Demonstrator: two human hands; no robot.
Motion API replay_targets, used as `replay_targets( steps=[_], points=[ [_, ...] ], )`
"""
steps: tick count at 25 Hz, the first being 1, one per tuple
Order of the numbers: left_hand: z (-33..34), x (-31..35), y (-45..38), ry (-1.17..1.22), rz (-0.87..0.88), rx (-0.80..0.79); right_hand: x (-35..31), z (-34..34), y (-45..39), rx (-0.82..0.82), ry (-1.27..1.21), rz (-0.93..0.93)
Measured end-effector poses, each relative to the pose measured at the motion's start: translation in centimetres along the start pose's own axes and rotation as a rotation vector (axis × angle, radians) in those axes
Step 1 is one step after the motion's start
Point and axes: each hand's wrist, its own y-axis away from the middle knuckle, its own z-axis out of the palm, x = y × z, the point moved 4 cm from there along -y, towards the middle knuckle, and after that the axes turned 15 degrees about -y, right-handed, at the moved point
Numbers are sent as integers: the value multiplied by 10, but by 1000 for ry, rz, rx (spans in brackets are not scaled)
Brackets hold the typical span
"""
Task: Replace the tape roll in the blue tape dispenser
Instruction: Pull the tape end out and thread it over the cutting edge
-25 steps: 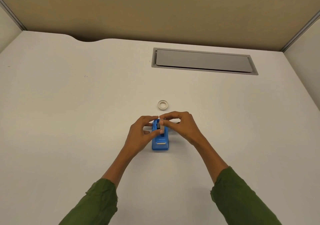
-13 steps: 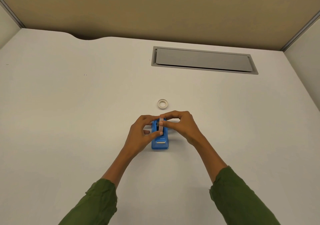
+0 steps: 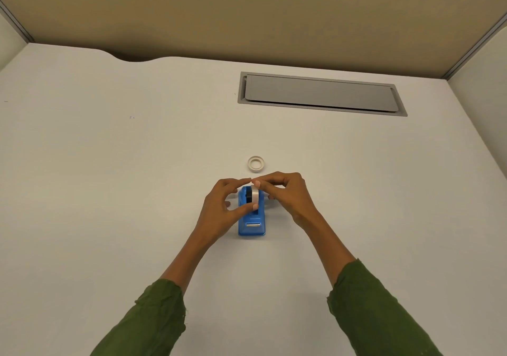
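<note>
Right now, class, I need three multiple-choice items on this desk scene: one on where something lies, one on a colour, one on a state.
1. Where does the loose tape ring lie?
A. on the desk beyond the dispenser
B. on the grey hatch
C. on a sleeve

2. What colour is the tape dispenser?
A. red
B. blue
C. black

3. How does the tape roll stand?
A. flat on the desk
B. on edge at the dispenser's cradle, pinched by left hand and right hand
C. stacked on the ring

Answers: 1 A, it lies just past the fingertips. 2 B, blue body. 3 B, both hands' fingers meet on it.
</note>
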Motion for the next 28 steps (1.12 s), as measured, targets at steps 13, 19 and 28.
replay_targets(
  steps=[13, 19, 28],
  points=[
    [-1, 0, 1, 0, -20, -10, 5, 2, 5, -137, 56, -21],
    [-1, 0, 3, -32, 14, -61, 5, 4, 1, -38, 41, -12],
    [0, -3, 2, -23, -11, -61, 3, -1, 6, -126, 16, 39]
  ],
)
